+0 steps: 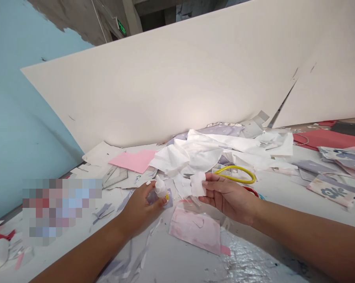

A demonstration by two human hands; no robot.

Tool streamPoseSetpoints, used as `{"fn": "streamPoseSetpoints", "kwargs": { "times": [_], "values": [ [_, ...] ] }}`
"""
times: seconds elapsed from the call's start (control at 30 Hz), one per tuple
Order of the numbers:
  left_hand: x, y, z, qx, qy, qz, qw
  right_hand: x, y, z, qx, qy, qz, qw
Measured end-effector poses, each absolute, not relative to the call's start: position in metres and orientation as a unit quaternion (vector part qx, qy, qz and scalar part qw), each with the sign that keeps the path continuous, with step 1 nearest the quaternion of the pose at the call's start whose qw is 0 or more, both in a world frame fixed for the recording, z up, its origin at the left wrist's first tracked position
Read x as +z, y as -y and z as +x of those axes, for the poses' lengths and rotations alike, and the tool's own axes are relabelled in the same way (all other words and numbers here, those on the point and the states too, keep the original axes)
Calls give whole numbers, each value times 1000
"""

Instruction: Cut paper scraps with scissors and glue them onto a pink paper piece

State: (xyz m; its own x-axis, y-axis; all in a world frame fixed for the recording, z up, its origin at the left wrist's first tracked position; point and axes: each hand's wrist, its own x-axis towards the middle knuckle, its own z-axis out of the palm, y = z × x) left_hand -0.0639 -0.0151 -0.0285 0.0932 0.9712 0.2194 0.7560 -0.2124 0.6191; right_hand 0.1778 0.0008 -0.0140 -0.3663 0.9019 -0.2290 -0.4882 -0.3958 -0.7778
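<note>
My left hand is wrapped round a small white glue bottle with a pointed nozzle and a bit of yellow on its label. Between the thumb and fingers of my right hand is a small white piece of paper. Below both hands a pink patterned pouch-like piece lies on the table, with a pink tab at its lower right corner. Scissors with yellow handles lie just behind my right hand, their blades partly hidden by the paper.
Crumpled white sheets are heaped at the back, beside a pink sheet. Red sheets and patterned pieces lie at the right. A clear ruler rests at the left. A white panel stands behind the table.
</note>
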Motion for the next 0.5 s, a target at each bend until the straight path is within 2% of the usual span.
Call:
{"fn": "streamPoseSetpoints", "kwargs": {
  "times": [0.1,0.23,0.37,0.5],
  "values": [
    [-28,19,-65,287,-593,737,151,-18,1,179,790,316,-310,424],
    [-24,27,-60,281,-501,816,59,-23,4,177,808,320,-304,391],
    [-22,34,-55,283,-434,855,-24,-25,6,174,801,322,-305,403],
    [-26,35,-56,299,-465,832,-54,-29,3,173,772,321,-327,441]
  ]
}}
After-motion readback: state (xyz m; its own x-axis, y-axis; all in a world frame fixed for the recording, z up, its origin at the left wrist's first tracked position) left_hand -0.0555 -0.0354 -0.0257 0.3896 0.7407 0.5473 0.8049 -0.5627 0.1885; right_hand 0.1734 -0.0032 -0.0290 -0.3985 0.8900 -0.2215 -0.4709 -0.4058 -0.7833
